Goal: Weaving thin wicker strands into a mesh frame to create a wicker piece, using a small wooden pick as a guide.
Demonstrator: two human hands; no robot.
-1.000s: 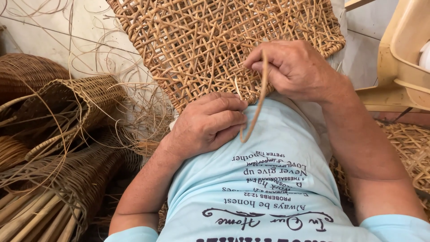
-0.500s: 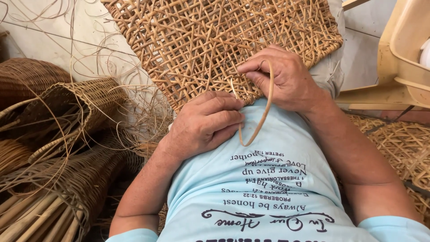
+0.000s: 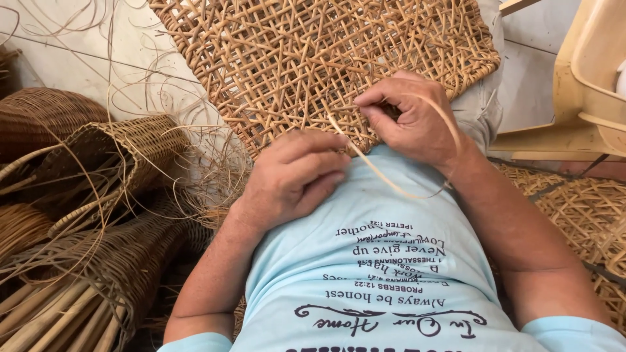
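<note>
Open-weave rattan panel (image 3: 280,58), looped strand (image 3: 391,186)

A pale tiled floor (image 3: 78,45) carries loose thin cane strands (image 3: 140,98) scattered across it. On its left side lie dark brown woven wicker baskets (image 3: 98,163), some tipped over, beside a bundle of thick tan cane rods (image 3: 45,319). At the right, a flat open-weave cane panel (image 3: 587,215) lies near a beige plastic chair (image 3: 580,85).
</note>
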